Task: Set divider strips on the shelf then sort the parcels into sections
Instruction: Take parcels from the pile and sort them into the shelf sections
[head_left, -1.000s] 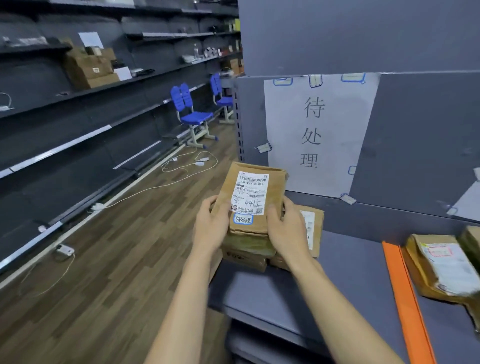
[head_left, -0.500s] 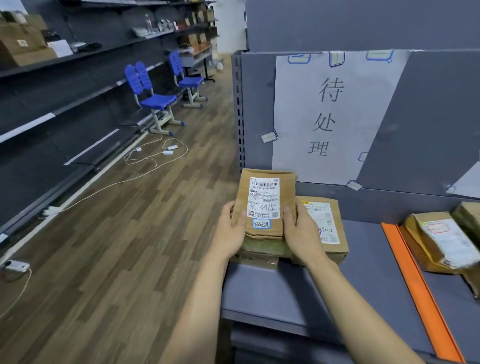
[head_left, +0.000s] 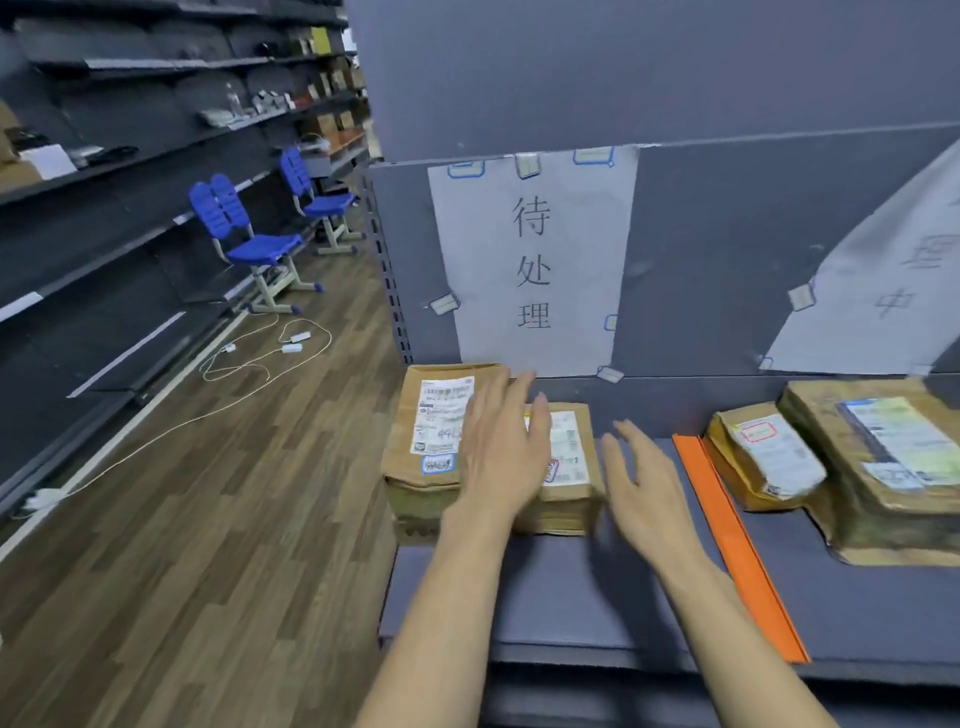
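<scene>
A brown labelled parcel (head_left: 431, 421) lies on top of a stack at the left end of the grey shelf (head_left: 571, 597). Beside it on the right sits another brown parcel (head_left: 569, 457). My left hand (head_left: 501, 452) hovers open above these two parcels, fingers spread, holding nothing. My right hand (head_left: 644, 493) is open over the bare shelf just right of them. An orange divider strip (head_left: 737, 545) lies front to back on the shelf. Right of the strip rest a small parcel (head_left: 763, 462) and a larger parcel (head_left: 893, 467).
A white paper sign (head_left: 535, 260) is taped to the shelf's back panel, with a second sign (head_left: 883, 291) further right. Two blue chairs (head_left: 249, 244) and white cables (head_left: 249, 358) are on the wood floor to the left, along dark wall shelving (head_left: 104, 171).
Both hands held the labelled parcel upright, lowered it onto the stack at the shelf's left end, then let go and opened. The view swung right, showing more of the shelf.
</scene>
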